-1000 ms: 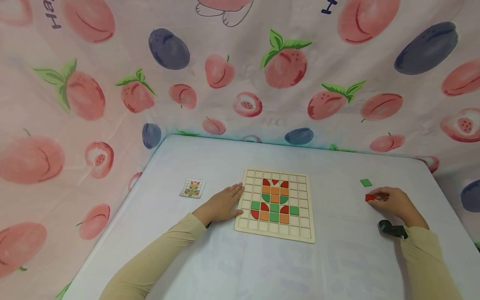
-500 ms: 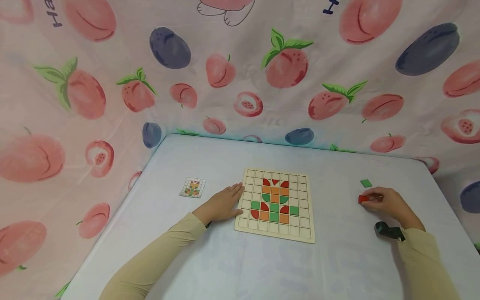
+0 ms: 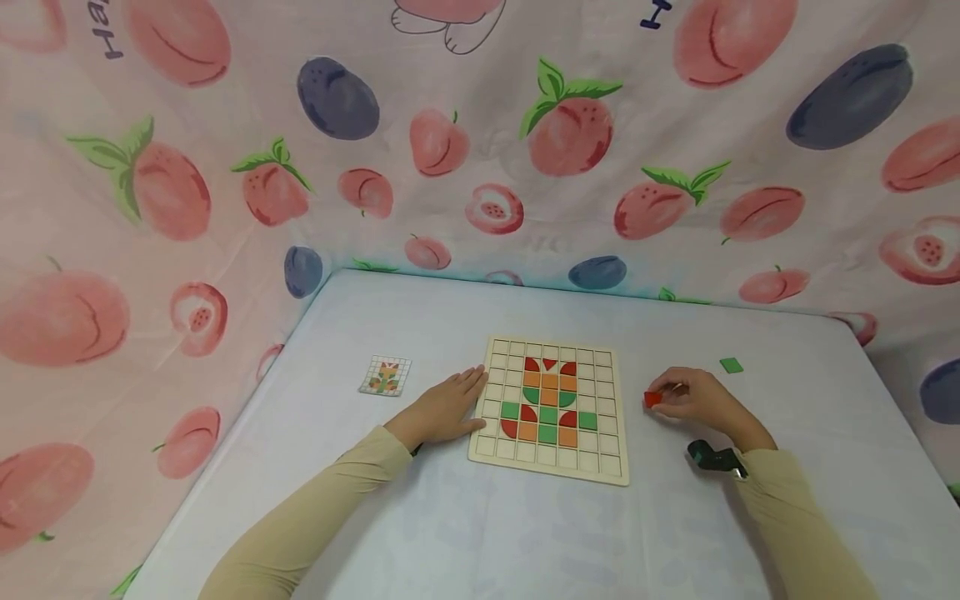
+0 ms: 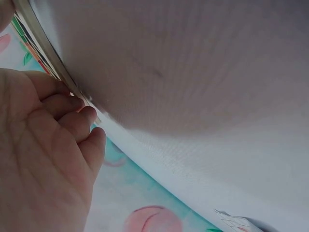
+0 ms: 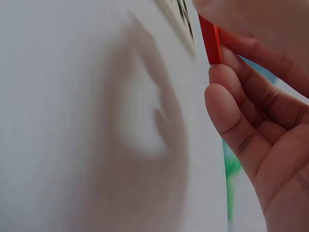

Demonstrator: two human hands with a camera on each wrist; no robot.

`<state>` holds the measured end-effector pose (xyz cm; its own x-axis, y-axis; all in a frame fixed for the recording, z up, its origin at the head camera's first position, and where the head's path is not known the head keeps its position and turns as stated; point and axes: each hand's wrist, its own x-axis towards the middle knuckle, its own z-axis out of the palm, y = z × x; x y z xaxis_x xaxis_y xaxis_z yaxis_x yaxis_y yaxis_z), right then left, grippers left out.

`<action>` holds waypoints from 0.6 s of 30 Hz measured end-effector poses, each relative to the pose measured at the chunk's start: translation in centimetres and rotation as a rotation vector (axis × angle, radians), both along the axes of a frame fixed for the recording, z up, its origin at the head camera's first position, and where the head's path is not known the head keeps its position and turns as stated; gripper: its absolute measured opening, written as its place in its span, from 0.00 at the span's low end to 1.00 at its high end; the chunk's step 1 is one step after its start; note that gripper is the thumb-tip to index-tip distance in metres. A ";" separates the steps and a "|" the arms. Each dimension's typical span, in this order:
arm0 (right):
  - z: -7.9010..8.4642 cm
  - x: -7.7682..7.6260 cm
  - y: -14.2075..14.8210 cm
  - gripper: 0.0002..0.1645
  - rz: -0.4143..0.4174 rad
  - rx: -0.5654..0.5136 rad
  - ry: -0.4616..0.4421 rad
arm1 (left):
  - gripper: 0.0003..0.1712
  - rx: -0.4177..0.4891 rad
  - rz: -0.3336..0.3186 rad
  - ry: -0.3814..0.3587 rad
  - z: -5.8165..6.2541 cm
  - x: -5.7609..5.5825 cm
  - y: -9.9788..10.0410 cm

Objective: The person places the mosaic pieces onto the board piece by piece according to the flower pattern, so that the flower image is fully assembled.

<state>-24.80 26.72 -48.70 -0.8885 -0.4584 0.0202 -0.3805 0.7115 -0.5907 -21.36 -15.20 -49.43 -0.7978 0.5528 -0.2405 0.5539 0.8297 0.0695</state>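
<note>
A wooden grid board (image 3: 600, 463) lies mid-table with red, orange and green tiles set in its cells. My left hand (image 3: 444, 407) rests along the board's left edge; its fingertips touch that edge in the left wrist view, where the fingers are fairly loose. Just right of the board, my right hand (image 3: 701, 402) pinches a red tile (image 3: 652, 400) between thumb and fingers, off the board. Seen from the right wrist, this tile (image 5: 210, 42) stands on edge in the pinch, and the thumb hides part of it.
Behind and to the right of my right hand lies a loose green square tile (image 3: 731, 365). A small card (image 3: 386, 375) with a printed grid pattern is left of the board. Fruit-print cloth (image 3: 480, 150) rises behind the white table (image 3: 540, 542).
My right hand has moved left with the red tile, away from the green tile and closer to the board's right edge. The left hand has stayed at the board's left edge.
</note>
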 end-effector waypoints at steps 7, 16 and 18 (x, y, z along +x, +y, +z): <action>-0.3 1.1 -4.5 0.13 0.095 -0.046 -0.047 | 0.46 -0.003 0.003 -0.006 0.0 0.0 0.0; -1.0 2.6 -7.1 0.12 0.179 -0.077 -0.106 | 0.46 -0.007 0.005 -0.007 0.0 0.0 0.1; -1.1 2.8 -7.4 0.11 0.207 -0.087 -0.098 | 0.46 -0.005 0.008 -0.007 0.0 0.0 0.1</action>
